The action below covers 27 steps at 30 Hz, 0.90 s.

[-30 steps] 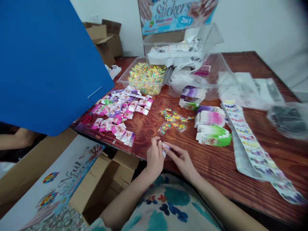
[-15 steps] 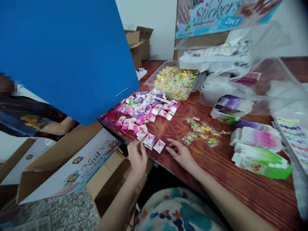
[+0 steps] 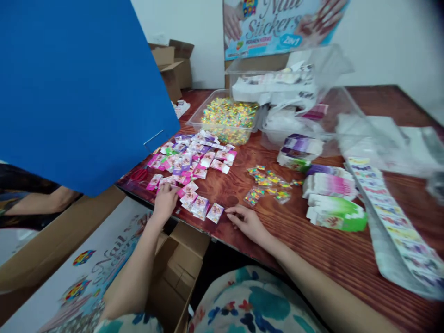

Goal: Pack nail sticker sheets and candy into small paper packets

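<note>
Now that the lone printed nail-sticker box (image 3: pixel 215 213), apparently the one both hands held a second ago, lies released on the wooden table (image 3: pixel 225 187), the right hand (image 3: pixel 248 224) sits loosely curled, seemingly empty, just right of it, while the left hand (image 3: pixel 165 203) has shifted farther left, onto the box pile (image 3: pixel 185 160), grip unclear.

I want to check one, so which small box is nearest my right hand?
The single box just left of your right hand; the other boxes lie farther off.
</note>
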Each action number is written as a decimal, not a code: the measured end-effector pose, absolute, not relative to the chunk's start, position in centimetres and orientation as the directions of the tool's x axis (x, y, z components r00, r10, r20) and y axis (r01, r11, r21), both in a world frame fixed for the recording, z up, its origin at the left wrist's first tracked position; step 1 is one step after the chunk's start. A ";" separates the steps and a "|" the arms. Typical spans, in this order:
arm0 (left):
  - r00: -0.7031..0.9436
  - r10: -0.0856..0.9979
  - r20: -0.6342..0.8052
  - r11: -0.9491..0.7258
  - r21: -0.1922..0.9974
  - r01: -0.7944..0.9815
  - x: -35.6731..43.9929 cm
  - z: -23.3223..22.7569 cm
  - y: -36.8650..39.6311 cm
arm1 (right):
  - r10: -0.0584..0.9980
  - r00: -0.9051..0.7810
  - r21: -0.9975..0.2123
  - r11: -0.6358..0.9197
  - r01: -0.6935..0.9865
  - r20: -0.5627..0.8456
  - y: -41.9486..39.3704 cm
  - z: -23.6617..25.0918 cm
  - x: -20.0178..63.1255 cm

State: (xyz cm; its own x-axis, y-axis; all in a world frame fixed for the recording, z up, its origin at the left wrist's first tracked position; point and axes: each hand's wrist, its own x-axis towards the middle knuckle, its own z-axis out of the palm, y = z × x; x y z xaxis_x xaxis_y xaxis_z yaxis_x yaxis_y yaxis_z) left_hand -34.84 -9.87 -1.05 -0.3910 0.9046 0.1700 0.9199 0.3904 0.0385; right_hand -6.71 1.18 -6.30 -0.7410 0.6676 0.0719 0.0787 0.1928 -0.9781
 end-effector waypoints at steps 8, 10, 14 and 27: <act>-0.435 0.811 0.391 0.361 0.250 0.898 -36.3 1.2 -9.9 | 0.664 -0.644 -0.588 0.711 0.386 0.380 5.7 -4.8 -4.0; -0.450 0.755 0.476 0.280 0.385 0.879 -35.2 3.1 -10.2 | 0.621 -0.699 -0.449 0.769 0.455 0.355 6.9 -5.0 -2.8; -0.383 0.752 0.537 -0.020 0.599 0.800 -30.6 6.3 -10.6 | 0.591 -0.760 -0.341 0.797 0.498 0.270 7.0 -4.9 -0.1; -0.084 0.996 -0.019 0.048 0.933 0.356 -17.6 1.4 -5.5 | 0.894 -0.293 -0.500 0.435 0.748 0.339 16.3 1.0 22.1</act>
